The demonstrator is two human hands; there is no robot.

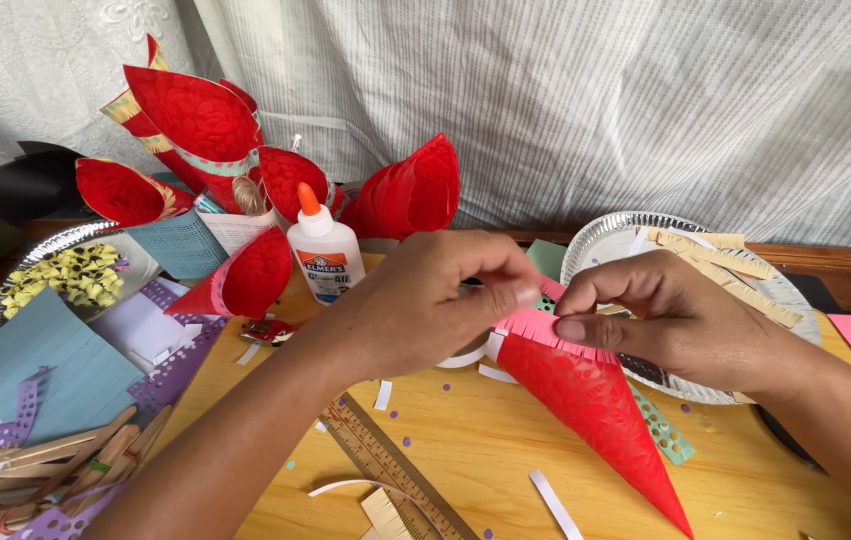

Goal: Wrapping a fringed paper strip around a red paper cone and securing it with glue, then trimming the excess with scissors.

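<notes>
**Both Hands Pinching the Fringed Rim of a Red Paper Cone**

While only the head view is available, it shows both hands at the centre of a yellow wooden tabletop (pixel 486 440).

Head view, held item: The red paper cone (pixel 586 400) lies tilted, with its point toward the lower right and its open end up near the fingers. A pink fringed paper strip (pixel 546 328) runs along the open rim.

Head view, hands: The left hand (pixel 426 300) comes in from the lower left. Its fingers are closed narrowly, thumb against fingertips, pinching the pink strip at the cone's rim. The right hand (pixel 666 315) comes in from the right. Its thumb and forefinger are closed on the same rim, just beside the left fingertips.

Head view, surroundings: A white glue bottle (pixel 326 255) with an orange cap stands upright behind the left hand. Finished red cones (pixel 206 120) stand clustered at the upper left. A silver foil plate (pixel 606 240) behind the right hand holds tan fringed strips (pixel 736 270). A second foil plate (pixel 41 250) at the left holds small yellow paper pieces (pixel 71 275). A ruler (pixel 386 465) lies on the table below the left forearm. Wooden craft sticks (pixel 66 460) and purple punched paper strips (pixel 171 365) lie at the lower left. Paper scraps and punched dots are scattered across the tabletop.
</notes>
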